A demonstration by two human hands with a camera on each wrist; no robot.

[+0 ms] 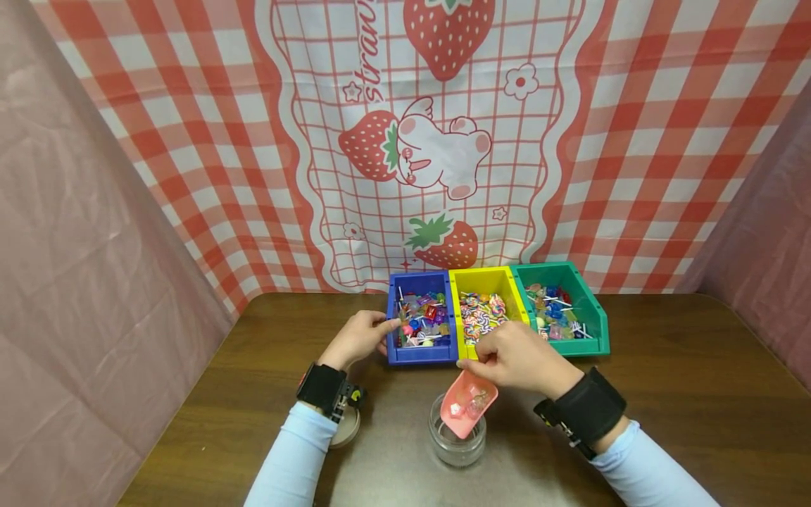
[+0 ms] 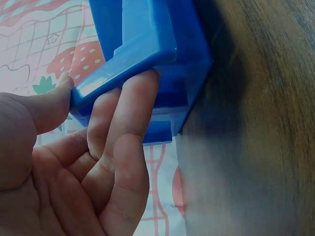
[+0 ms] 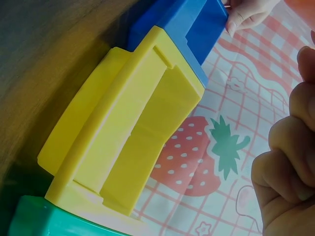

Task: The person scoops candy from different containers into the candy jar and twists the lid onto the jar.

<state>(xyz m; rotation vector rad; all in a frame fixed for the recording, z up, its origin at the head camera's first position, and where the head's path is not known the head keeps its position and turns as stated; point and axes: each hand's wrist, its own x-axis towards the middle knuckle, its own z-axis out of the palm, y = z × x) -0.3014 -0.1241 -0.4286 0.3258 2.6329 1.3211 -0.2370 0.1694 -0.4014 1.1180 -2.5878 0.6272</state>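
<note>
My left hand (image 1: 361, 339) grips the left side rim of the blue bin (image 1: 423, 356), thumb on one side of the wall and fingers on the other, as the left wrist view shows. Inside the bin lie colourful toy candies and lollipops. My right hand (image 1: 522, 358) holds a pink scoop (image 1: 467, 417) by its handle end. The scoop tilts down over the mouth of a clear glass jar (image 1: 457, 454) and has a few small clear and pale pieces in it. In the right wrist view, curled fingers (image 3: 288, 147) show at the right edge; the scoop is mostly out of that view.
A yellow bin (image 1: 484, 279) of swirl-patterned candies stands beside the blue one, then a green bin (image 1: 576, 347) with mixed candies. A round pale lid (image 1: 347, 429) lies partly hidden under my left wrist. Behind the wooden table (image 1: 209, 394) hangs a strawberry-print cloth (image 1: 304, 141).
</note>
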